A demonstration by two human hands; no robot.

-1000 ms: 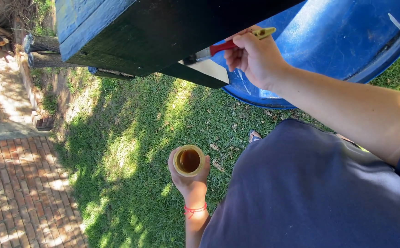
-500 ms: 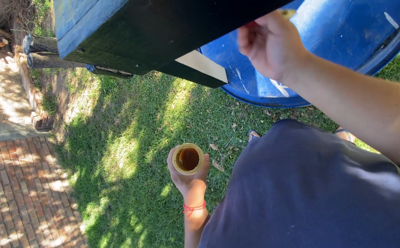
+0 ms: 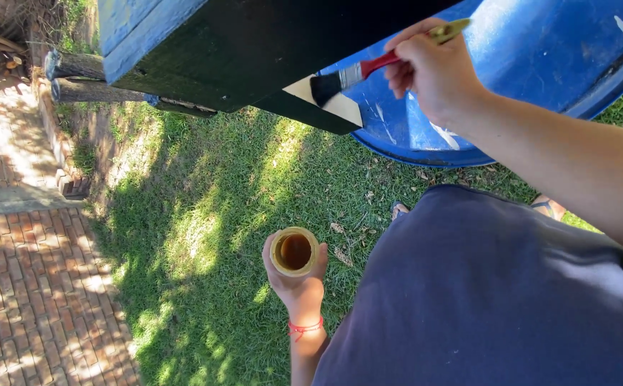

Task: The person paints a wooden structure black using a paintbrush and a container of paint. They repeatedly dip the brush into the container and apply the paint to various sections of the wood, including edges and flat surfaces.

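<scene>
Most of the wooden box (image 3: 254, 50) already looked black — one pale triangular patch (image 3: 325, 100) at its lower corner was left bare. Right hand (image 3: 436, 71) gripped the red-handled brush (image 3: 358, 71), bristles on that patch. Left hand (image 3: 295, 275) wrapped around a small can (image 3: 295, 251) of brownish liquid, well below the box over grass (image 3: 204, 236). Blue barrel (image 3: 540, 64) stood just behind the box — crowding the corner.
</scene>
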